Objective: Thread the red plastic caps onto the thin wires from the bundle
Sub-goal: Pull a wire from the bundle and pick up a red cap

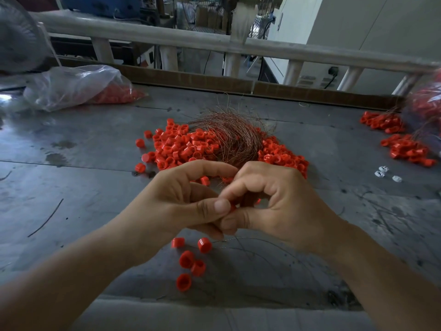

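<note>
from my feed, left hand and right hand both pinching 1 glossy red cap, maybe a wire too, coppery wire bundle atop cap pile just behind, 5 loose caps nearer me

held cap: only a red sliver shows where the left grip and right grip pinch together; the rest is covered.
wire: too thin to trace among the fingers.
right bag: blurred, cut by the right edge.
fan: blurred, cut by the left edge.
white bits: too small to tell what they are.
</note>
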